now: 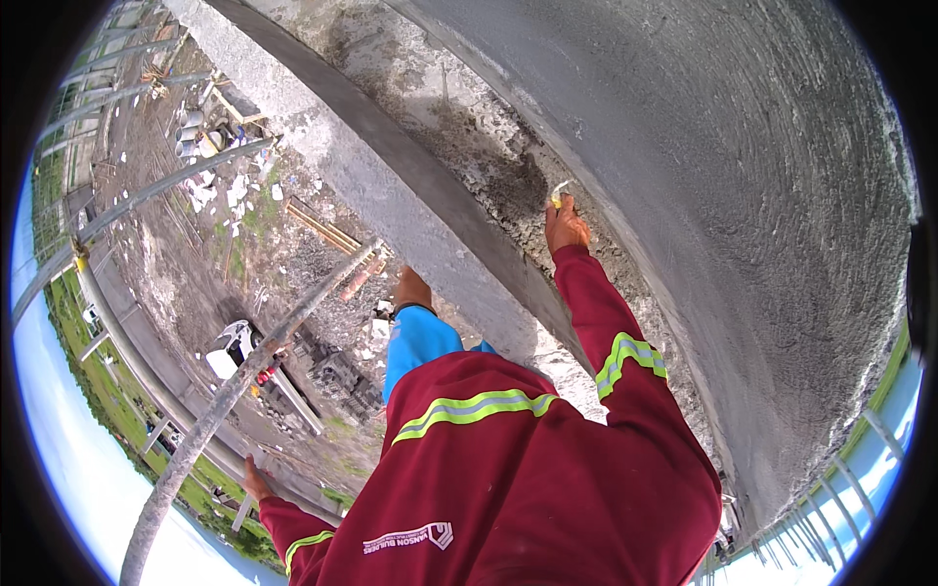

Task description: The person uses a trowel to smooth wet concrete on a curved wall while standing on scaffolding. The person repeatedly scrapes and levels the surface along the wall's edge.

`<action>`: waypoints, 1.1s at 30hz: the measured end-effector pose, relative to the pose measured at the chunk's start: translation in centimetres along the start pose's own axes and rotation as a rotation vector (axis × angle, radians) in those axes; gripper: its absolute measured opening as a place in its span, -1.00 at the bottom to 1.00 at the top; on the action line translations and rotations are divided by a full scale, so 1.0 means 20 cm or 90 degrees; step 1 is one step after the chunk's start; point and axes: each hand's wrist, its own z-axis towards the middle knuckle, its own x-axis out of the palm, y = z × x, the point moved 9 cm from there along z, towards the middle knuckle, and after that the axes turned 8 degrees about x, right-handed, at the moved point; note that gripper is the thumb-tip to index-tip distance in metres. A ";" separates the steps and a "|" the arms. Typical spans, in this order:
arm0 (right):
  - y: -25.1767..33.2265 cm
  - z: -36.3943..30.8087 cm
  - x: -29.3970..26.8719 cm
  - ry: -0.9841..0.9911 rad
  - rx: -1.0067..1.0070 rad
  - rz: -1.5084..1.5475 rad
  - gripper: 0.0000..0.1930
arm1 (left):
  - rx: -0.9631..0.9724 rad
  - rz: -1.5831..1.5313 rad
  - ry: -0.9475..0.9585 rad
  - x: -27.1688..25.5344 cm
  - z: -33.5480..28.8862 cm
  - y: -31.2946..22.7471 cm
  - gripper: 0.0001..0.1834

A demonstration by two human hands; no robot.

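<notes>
My right hand (567, 227) reaches forward over the narrow ledge between two concrete faces. Its fingers are closed on a small tool with a yellow handle (558, 202) and a pale, thin curved tip; the exact kind is too small to make out. The tool is beside the lower edge of the large grey plastered wall (723, 195), above a rough, damp-looking mortar strip (518, 161). Out to the lower left, my left hand (256, 479) is closed round a metal scaffold pipe (137, 352), its fingers only partly showing.
A raised concrete edge (362, 186) runs diagonally past my foot (412, 290). A second scaffold pole (225, 400) crosses at left. Far below lie muddy ground with scattered debris, long timber pieces (322, 227) and a white vehicle (232, 349).
</notes>
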 end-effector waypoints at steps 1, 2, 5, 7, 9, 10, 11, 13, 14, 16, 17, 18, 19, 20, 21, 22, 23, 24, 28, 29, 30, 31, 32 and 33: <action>0.06 0.11 0.08 0.044 0.043 -0.021 -0.47 | 0.002 -0.004 0.001 0.00 0.00 -0.01 -0.46; 0.11 0.21 0.14 0.057 0.084 -0.040 -0.47 | -0.004 0.000 -0.002 0.00 0.00 -0.01 -0.46; 0.19 0.28 0.32 0.184 0.063 -0.011 -0.47 | 0.000 0.035 -0.010 -0.05 -0.01 -0.03 -0.44; 0.17 0.25 0.34 0.231 0.019 0.078 -0.50 | -0.017 0.003 0.047 0.00 -0.01 -0.01 -0.43; 0.11 0.15 0.30 0.257 -0.037 0.060 -0.51 | -0.009 0.011 0.018 0.00 -0.01 -0.02 -0.43; 0.09 0.10 0.25 0.243 -0.054 -0.024 -0.51 | -0.019 0.005 0.025 0.02 -0.03 0.00 -0.44; 0.09 0.05 0.21 0.246 -0.087 -0.023 -0.50 | -0.024 0.049 -0.005 -0.01 -0.02 -0.01 -0.46; 0.12 0.02 0.13 0.244 -0.110 -0.044 -0.48 | 0.002 0.019 -0.025 0.00 -0.04 -0.04 -0.46; 0.13 0.04 0.10 0.227 -0.081 -0.055 -0.47 | 0.017 0.008 -0.020 0.01 -0.05 -0.05 -0.45; 0.19 0.11 0.05 0.155 -0.047 -0.058 -0.45 | 0.018 0.011 -0.013 0.01 -0.06 -0.05 -0.45; 0.20 0.16 0.06 0.143 -0.010 -0.061 -0.44 | 0.015 0.014 -0.010 0.01 -0.06 -0.05 -0.44; 0.23 0.25 0.08 0.123 0.012 -0.054 -0.43 | 0.029 0.017 -0.019 0.00 -0.06 -0.06 -0.44; 0.24 0.30 0.09 0.080 0.031 -0.036 -0.42 | 0.011 0.022 -0.008 0.01 -0.06 -0.05 -0.44; 0.24 0.33 0.16 0.106 0.029 -0.046 -0.42 | 0.010 0.039 -0.011 0.00 -0.06 -0.04 -0.45; 0.24 0.34 0.22 0.108 0.029 -0.039 -0.41 | 0.022 0.060 -0.016 -0.01 -0.05 -0.06 -0.45; 0.22 0.34 0.28 0.111 0.027 -0.039 -0.40 | 0.002 0.057 -0.011 -0.01 -0.05 -0.05 -0.46; 0.21 0.34 0.31 0.104 0.009 0.003 -0.40 | -0.010 0.054 -0.006 -0.01 -0.05 -0.04 -0.46; 0.15 0.31 0.38 0.195 0.032 0.066 -0.40 | -0.012 0.048 0.007 0.00 -0.05 -0.05 -0.46; 0.03 0.18 0.35 0.307 0.035 0.126 -0.41 | -0.014 -0.013 0.016 0.02 -0.06 -0.03 -0.48; 0.00 0.17 0.30 0.325 0.025 0.044 -0.40 | 0.001 -0.004 -0.001 -0.01 -0.06 -0.04 -0.49; 0.02 0.17 0.20 0.261 -0.051 -0.028 -0.40 | 0.026 -0.013 -0.012 0.01 -0.04 -0.05 -0.49; 0.05 0.21 0.13 0.234 -0.082 -0.062 -0.40 | 0.042 -0.018 0.013 0.02 -0.04 -0.06 -0.50; 0.06 0.21 0.09 0.211 -0.102 -0.118 -0.39 | 0.019 -0.001 0.001 0.00 -0.03 -0.03 -0.50; 0.11 0.26 0.06 0.163 -0.092 -0.110 -0.39 | 0.013 0.001 0.010 0.01 -0.01 -0.02 -0.50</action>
